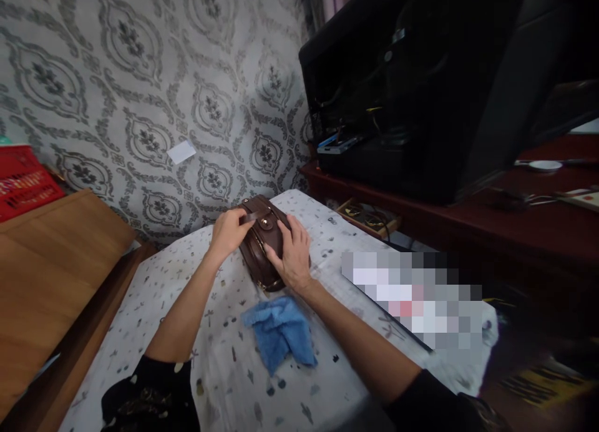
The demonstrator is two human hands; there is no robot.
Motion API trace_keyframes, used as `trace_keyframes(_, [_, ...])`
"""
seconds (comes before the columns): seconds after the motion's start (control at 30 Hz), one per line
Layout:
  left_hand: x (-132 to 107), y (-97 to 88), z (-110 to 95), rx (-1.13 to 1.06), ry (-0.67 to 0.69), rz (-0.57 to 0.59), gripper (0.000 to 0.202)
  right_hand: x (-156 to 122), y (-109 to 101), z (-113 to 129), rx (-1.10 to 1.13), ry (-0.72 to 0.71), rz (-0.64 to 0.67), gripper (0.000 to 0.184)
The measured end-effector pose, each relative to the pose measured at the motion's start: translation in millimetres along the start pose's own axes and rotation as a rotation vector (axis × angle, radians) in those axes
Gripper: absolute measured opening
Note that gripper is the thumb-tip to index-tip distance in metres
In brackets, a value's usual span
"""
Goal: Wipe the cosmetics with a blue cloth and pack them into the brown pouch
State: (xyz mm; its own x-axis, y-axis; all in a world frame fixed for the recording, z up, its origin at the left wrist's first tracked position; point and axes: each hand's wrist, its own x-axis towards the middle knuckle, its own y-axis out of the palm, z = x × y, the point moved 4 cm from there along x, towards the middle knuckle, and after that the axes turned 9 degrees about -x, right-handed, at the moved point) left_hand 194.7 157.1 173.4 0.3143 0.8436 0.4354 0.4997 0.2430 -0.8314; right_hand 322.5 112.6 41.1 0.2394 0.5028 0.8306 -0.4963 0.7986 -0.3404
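Observation:
A brown leather handbag [262, 265] lies on the patterned white sheet, with gold-coloured zips and a round metal stud. My left hand [229, 232] is closed, its thumb and fingers pinching the brown strap [251, 216] at the bag's top. Across the bag's right side lies my right hand [294, 255], its fingers stretched and apart, the thumb near the zip. Part of the bag is covered by both hands. Nearer to me, between my forearms, a crumpled blue cloth [281, 332] rests on the sheet, apart from the bag.
A wooden panel [60, 276] borders the bed on the left, with a red box [25, 182] above it. On the right stands a dark red desk [449, 223] carrying a large black case [397, 107]; its small drawer [369, 218] is open. A blurred-out flat object [402, 301] lies at right.

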Motion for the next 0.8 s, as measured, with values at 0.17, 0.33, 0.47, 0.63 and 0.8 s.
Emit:
trace_keyframes(0.17, [0.8,2.3,-9.9,0.133,0.029,0.021,0.013,-3.8,-4.4,-0.5,0.08,0.049,0.006,0.055])
trace_keyframes(0.33, [12.4,18.0,-24.1,0.084,0.131,0.002,0.025,-14.4,-3.0,-8.0,0.208,0.252,-0.019,0.052])
trace_keyframes(0.47, [26.3,29.9,-27.9,-0.04,0.068,-0.038,0.014,-19.6,3.6,-10.3,0.223,0.287,0.012,0.054])
trace_keyframes(0.63, [42.5,38.7,-20.1,-0.164,-0.031,-0.103,0.023,-21.8,8.9,-9.8,0.157,0.243,0.032,0.047])
trace_keyframes(0.8, [40.2,41.9,-20.5,-0.268,-0.041,-0.135,0.024,-20.5,11.6,-7.5,0.08,0.224,0.059,0.046])
